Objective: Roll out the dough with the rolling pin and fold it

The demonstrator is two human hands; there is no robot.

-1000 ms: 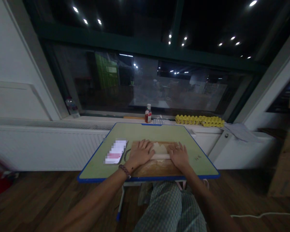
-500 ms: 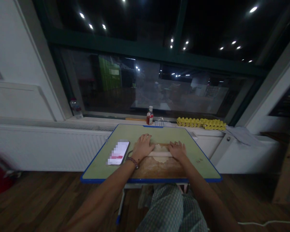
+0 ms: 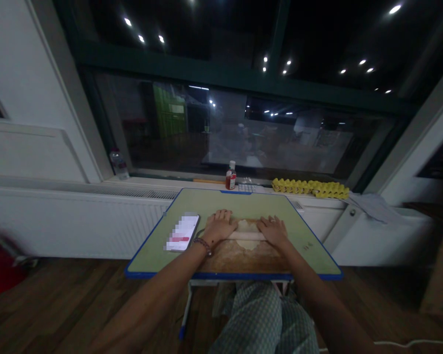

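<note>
A pale rolling pin (image 3: 248, 236) lies crosswise over a flattened, ragged-edged sheet of dough (image 3: 248, 244) on a brown wooden board (image 3: 243, 260). My left hand (image 3: 220, 227) rests palm down on the pin's left end, its fingers stretched forward past it. On the right end lies my right hand (image 3: 274, 230), also palm down with fingers extended and slightly spread. Both palms touch the pin without the fingers wrapping round it. The pin's ends are hidden under my hands.
Left of the board, a phone (image 3: 184, 232) lies on the green, blue-edged table (image 3: 147, 258). Behind, the windowsill holds a bottle of red liquid (image 3: 231, 177), yellow egg cartons (image 3: 310, 188), a clear bottle (image 3: 118, 164) and a grey cloth (image 3: 371, 206).
My hands and the rolling pin have shifted very slightly toward me over the dough. The whole view has also moved a little. Both hands stay on the pin.
</note>
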